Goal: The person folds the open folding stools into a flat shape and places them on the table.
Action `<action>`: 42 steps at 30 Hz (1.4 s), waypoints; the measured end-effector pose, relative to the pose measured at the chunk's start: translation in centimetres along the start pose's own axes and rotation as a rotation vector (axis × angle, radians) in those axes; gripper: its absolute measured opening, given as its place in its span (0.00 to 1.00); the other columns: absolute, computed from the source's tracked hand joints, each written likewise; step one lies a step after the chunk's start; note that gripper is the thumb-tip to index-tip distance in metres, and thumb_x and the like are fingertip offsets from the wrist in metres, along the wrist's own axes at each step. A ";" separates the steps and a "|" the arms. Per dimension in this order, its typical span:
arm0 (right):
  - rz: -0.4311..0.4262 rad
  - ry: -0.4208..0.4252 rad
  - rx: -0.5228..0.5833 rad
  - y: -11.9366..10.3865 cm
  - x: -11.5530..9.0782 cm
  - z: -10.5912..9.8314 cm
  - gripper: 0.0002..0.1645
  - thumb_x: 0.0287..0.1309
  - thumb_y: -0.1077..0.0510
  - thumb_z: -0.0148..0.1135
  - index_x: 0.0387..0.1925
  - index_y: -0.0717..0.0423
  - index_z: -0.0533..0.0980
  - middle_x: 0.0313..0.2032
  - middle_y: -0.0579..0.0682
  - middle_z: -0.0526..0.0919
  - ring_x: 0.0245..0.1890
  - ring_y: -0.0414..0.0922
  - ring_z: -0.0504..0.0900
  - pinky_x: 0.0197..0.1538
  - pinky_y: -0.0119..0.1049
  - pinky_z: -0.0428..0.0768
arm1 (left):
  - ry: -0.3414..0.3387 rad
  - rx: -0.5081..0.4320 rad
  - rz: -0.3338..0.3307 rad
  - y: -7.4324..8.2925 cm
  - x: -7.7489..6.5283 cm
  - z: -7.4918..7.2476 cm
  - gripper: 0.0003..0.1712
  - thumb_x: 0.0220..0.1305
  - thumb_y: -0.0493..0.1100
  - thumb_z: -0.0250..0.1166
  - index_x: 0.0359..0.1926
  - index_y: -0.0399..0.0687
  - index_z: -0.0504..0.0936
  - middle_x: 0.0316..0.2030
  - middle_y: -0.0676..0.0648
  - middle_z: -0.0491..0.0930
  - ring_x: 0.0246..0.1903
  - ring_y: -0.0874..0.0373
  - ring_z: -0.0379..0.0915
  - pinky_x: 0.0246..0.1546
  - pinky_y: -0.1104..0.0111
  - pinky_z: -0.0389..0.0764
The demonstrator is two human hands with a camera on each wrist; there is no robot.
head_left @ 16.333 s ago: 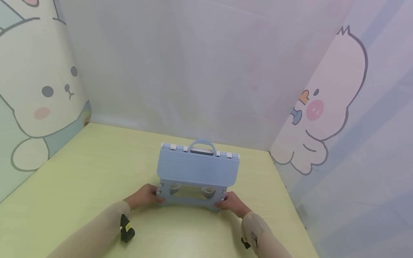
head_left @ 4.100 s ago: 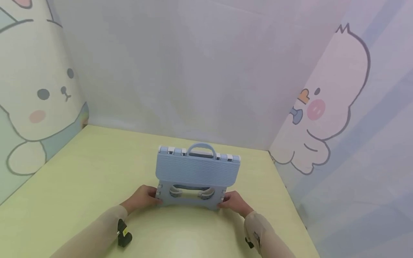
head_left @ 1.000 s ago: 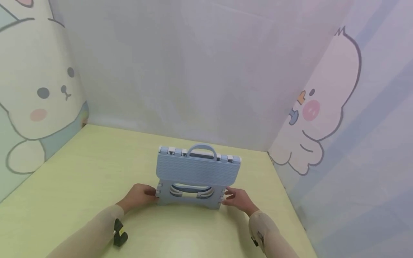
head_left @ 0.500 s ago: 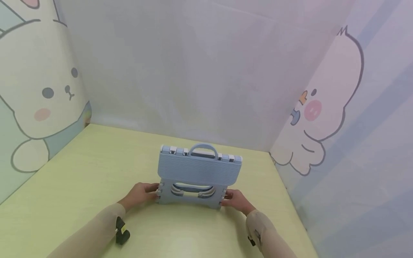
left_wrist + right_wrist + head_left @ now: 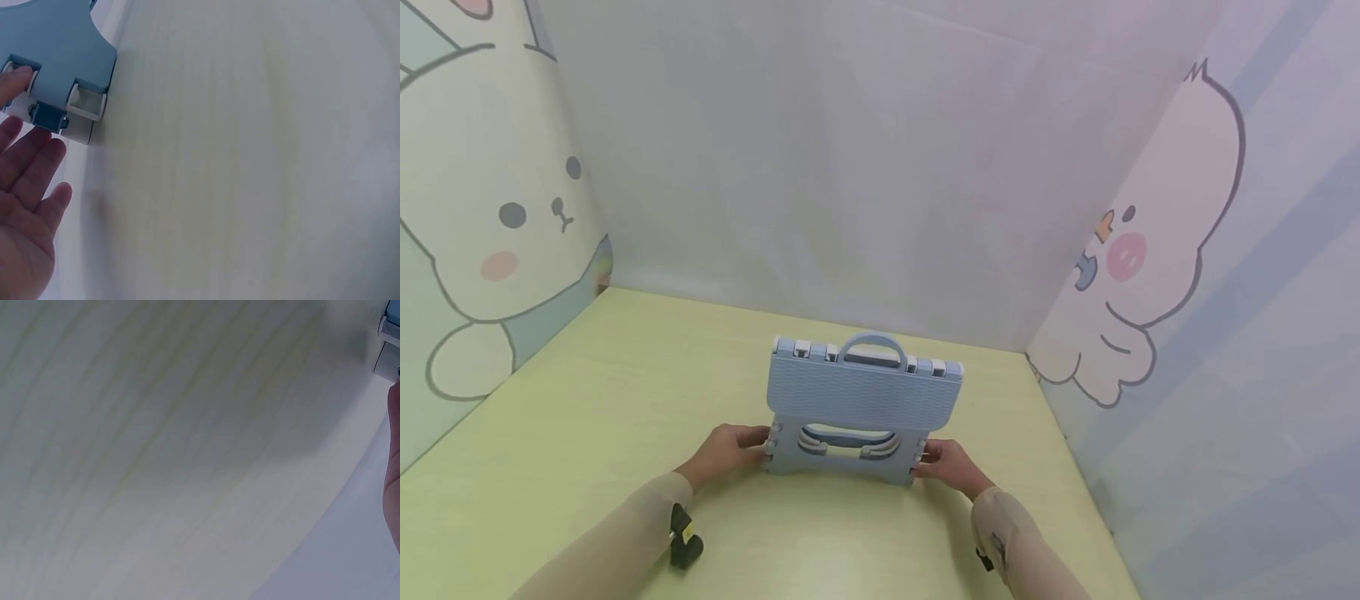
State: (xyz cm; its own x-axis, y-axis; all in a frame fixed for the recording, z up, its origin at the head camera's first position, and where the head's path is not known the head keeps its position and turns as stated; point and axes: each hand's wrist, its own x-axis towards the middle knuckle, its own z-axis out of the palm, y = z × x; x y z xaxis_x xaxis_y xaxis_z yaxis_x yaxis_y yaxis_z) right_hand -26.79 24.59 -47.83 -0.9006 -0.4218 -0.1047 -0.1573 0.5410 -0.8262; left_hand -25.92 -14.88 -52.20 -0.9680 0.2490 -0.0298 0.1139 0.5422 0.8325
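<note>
A light blue folding step stool (image 5: 861, 392) with white hinges stands half folded on the table, its two seat halves sloping down from a ridge with a carry handle (image 5: 872, 340). Below, the front leg panel (image 5: 842, 467) has an oval opening that shows pale curved parts and the far panel. At the stool's left side edge, my left hand (image 5: 724, 454) touches the hinges; the left wrist view has the thumb (image 5: 14, 84) on a hinge and the other fingers extended beside it. My right hand (image 5: 953, 467) touches the right side edge; only a strip of it shows in the right wrist view.
The stool stands on a pale yellow table (image 5: 625, 375). A grey-white curtain (image 5: 865, 167) rises at the back, with a rabbit print (image 5: 482, 192) on the left and a duck print (image 5: 1180, 183) on the right. A black wrist device (image 5: 685, 537) sits on the left sleeve.
Both thumbs have shifted from the stool's front panel to its side edges. Through the opening, the pale parts and far panel now appear differently placed. Over the last half second almost nothing moved.
</note>
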 end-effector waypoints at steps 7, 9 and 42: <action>0.026 0.029 0.004 2.1 0.7 0.3 0.24 0.49 0.67 0.70 0.49 0.72 0.77 0.47 0.64 0.82 0.46 0.56 0.82 0.49 0.46 0.79 | 0.007 0.009 0.005 -0.1 0.1 0.1 0.25 0.59 0.41 0.68 0.56 0.32 0.77 0.52 0.36 0.79 0.55 0.39 0.72 0.54 0.49 0.71; 0.018 0.028 0.013 2.1 0.7 0.3 0.25 0.49 0.66 0.70 0.50 0.72 0.76 0.47 0.64 0.82 0.46 0.56 0.83 0.48 0.45 0.79 | 0.010 0.008 0.010 -0.2 0.1 0.1 0.25 0.59 0.40 0.68 0.55 0.32 0.77 0.51 0.36 0.79 0.54 0.39 0.73 0.54 0.49 0.71; -0.007 0.079 0.048 1.8 0.7 0.7 0.21 0.50 0.69 0.68 0.48 0.74 0.76 0.47 0.67 0.80 0.44 0.60 0.83 0.45 0.43 0.80 | 0.030 0.026 0.011 0.1 0.2 0.0 0.20 0.57 0.41 0.69 0.49 0.33 0.81 0.45 0.37 0.83 0.49 0.41 0.77 0.51 0.50 0.74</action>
State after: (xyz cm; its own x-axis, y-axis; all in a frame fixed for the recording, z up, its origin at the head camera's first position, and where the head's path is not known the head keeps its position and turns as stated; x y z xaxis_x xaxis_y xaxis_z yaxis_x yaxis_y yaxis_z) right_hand -27.41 24.81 -49.77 -0.9291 -0.3654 -0.0567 -0.1454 0.5019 -0.8526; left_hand -26.11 -14.79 -52.07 -0.9730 0.2307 -0.0041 0.1295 0.5604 0.8180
